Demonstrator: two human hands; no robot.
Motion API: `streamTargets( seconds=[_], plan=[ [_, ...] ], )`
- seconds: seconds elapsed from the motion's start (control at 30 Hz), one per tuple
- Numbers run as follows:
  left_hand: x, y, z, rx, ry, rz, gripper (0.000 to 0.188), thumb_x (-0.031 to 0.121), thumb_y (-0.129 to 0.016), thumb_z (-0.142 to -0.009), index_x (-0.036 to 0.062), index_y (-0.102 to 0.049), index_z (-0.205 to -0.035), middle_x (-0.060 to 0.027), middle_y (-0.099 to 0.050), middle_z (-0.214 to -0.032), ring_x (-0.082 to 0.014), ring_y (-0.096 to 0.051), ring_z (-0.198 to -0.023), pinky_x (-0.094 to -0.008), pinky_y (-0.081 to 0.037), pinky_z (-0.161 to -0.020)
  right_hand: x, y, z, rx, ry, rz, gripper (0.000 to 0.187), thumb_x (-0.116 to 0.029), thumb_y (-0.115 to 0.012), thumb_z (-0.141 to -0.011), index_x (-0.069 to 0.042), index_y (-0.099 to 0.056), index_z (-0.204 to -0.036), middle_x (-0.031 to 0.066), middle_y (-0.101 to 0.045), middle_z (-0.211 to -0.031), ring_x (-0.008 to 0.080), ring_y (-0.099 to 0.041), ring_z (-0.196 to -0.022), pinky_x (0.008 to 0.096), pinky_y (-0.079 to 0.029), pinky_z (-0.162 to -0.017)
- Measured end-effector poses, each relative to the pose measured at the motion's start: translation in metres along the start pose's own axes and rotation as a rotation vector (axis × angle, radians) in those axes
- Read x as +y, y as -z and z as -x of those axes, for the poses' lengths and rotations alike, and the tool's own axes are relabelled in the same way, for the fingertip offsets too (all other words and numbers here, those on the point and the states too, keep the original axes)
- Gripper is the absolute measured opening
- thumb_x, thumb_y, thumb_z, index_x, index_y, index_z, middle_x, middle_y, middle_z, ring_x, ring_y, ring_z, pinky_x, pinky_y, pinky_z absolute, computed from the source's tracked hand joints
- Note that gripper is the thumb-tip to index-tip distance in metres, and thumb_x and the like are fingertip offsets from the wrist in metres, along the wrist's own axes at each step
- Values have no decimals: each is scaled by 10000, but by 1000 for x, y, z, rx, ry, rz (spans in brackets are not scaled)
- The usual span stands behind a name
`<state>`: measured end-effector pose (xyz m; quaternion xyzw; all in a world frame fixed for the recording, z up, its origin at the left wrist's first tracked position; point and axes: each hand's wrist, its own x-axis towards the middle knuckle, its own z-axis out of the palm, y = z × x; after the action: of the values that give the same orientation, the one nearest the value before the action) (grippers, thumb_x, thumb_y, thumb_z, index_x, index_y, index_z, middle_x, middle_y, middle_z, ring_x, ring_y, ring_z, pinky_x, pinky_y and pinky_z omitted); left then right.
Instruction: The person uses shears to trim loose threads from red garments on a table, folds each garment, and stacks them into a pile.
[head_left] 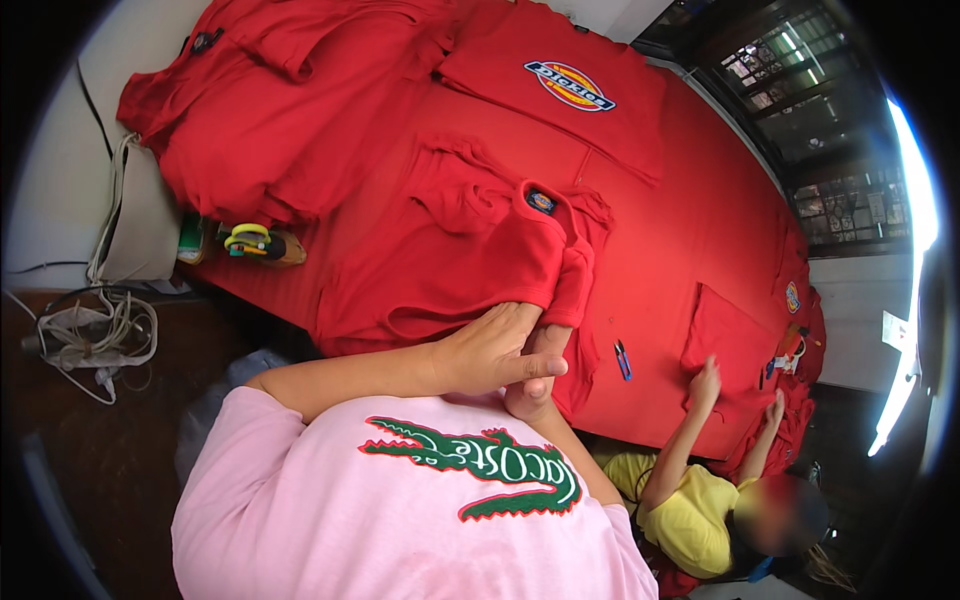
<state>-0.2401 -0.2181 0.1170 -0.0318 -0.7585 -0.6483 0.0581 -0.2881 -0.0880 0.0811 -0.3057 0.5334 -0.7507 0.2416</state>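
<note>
A red shirt (450, 250) with a small neck label lies crumpled on a red-covered table (690, 200). My left hand (495, 350) lies flat on the shirt's near edge, fingers together and pointing right. My right hand (540, 375) is under it, partly tucked beneath the shirt's folded hem and sleeve; I cannot tell whether it grips the cloth. A folded red shirt (560, 85) with an oval printed badge lies at the far side.
A heap of red shirts (260, 100) fills the far left. A tape dispenser (255, 242) sits at the table's left edge. Cables (95, 335) lie on the dark floor. A blue pen (623, 360) lies right. Another person in yellow (700, 500) handles a folded red piece (730, 335).
</note>
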Motion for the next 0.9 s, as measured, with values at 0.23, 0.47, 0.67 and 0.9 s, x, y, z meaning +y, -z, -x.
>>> streamTargets(
  seconds=[0.23,0.47,0.67,0.9],
  plan=[
    [-2,-14,21,109,-109,-69,1025,697,-525,-966,-160,-303,-1484,-385,-465,-1394,-487,-474,-1306,-481,-360,-1132,4,2,10,-19,-12,29,1263,-760,-643,-830,65,-92,-1611,207,-190,-1679,334,-221,-1563,436,-216,-1262],
    [-6,-16,18,75,-173,-4,957,670,-475,-993,-131,-330,-1497,-376,-480,-1383,-469,-512,-1251,-490,-385,-1085,5,4,8,-16,-5,53,1140,-704,-620,-885,68,-179,-1599,211,-277,-1650,334,-288,-1540,426,-237,-1257],
    [-46,0,-12,183,-226,21,793,540,-491,-1041,-91,-374,-1508,-196,-580,-1137,-339,-546,-1026,-447,-436,-952,-4,30,-34,95,189,151,1038,-656,-601,-932,70,-253,-1589,214,-351,-1626,335,-345,-1521,417,-255,-1252],
    [-58,196,-109,514,-105,735,632,497,-318,-1119,-4,-523,-1445,-155,-561,-1500,-256,-495,-1430,-420,-386,-1200,-43,153,-181,595,-97,53,618,-309,-609,-1042,47,-429,-1515,143,-557,-1479,241,-535,-1357,371,-397,-1161]
  ],
)
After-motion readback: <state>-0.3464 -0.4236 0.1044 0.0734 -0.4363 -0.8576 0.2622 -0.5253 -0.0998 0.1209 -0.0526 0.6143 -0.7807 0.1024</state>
